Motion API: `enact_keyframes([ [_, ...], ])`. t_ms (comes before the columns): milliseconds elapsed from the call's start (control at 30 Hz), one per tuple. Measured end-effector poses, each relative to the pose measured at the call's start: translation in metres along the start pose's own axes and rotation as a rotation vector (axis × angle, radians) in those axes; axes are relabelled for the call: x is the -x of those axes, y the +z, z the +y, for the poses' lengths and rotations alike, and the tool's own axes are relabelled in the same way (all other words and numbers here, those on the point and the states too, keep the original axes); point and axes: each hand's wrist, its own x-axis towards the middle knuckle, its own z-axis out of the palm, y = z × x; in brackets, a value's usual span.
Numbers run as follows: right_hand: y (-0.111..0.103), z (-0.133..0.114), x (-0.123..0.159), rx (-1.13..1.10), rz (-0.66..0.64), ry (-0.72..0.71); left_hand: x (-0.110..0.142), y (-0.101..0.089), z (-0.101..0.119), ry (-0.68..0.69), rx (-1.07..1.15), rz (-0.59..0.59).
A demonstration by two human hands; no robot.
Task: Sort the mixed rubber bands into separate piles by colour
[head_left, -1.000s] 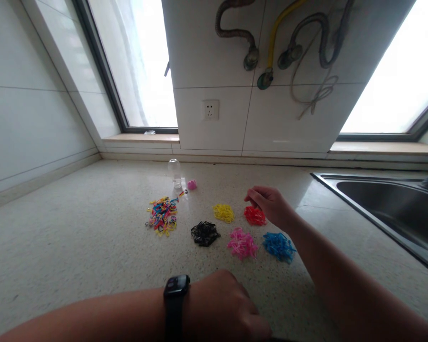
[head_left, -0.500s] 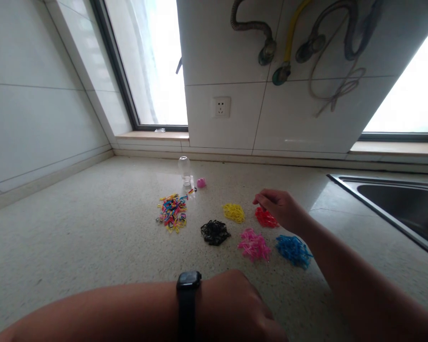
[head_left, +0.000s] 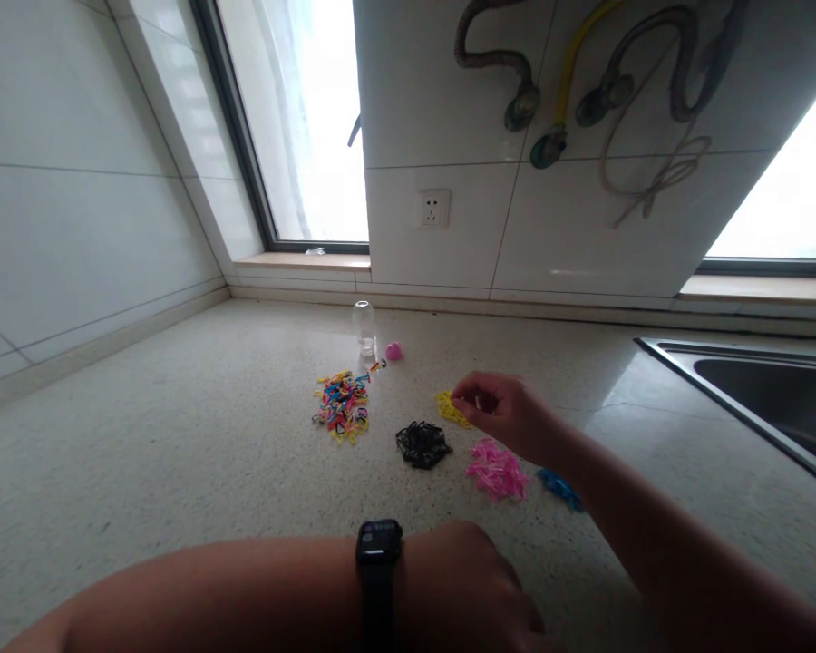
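My right hand [head_left: 500, 411] is pinched closed, fingertips at the pile of yellow rubber bands [head_left: 450, 407]; whatever it holds is too small to make out. Its wrist and forearm cover part of the blue rubber bands [head_left: 560, 489], and no red pile shows. My left hand [head_left: 466, 585], below a black watch [head_left: 379, 544], is curled at the bottom edge, its fingertips hidden. Black rubber bands [head_left: 422, 445] and pink rubber bands [head_left: 496, 470] lie between my hands. Farther left is a pile of mixed-colour rubber bands [head_left: 342, 405].
Behind the mixed pile stand a clear small bottle [head_left: 364, 328] and a pink cap [head_left: 394, 351]. A steel sink [head_left: 680, 349] is set into the counter at right. The tiled wall carries a socket [head_left: 434, 209] and hoses [head_left: 496, 59].
My right hand has moved left from the red pile to the yellow one, now covering the red pile. The view has shifted slightly left, and my left hand stays curled.
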Motion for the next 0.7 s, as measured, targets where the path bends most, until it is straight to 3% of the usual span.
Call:
enact_keyframes([
  [167, 0.023, -0.034, -0.035, 0.146, -0.198, -0.147, 0.000, -0.004, 0.000, -0.020, 0.027, -0.042],
  [300, 0.051, -0.041, -0.062, 0.355, -0.334, -0.224, 0.002, 0.005, -0.002, -0.010, 0.038, -0.005],
  [467, 0.078, -0.040, -0.082, 0.527, -0.398, -0.251, 0.005, 0.019, -0.005, 0.009, 0.038, 0.067],
  [700, 0.092, -0.041, -0.088, 0.632, -0.431, -0.256, 0.004, 0.020, -0.006, 0.013, 0.049, 0.040],
])
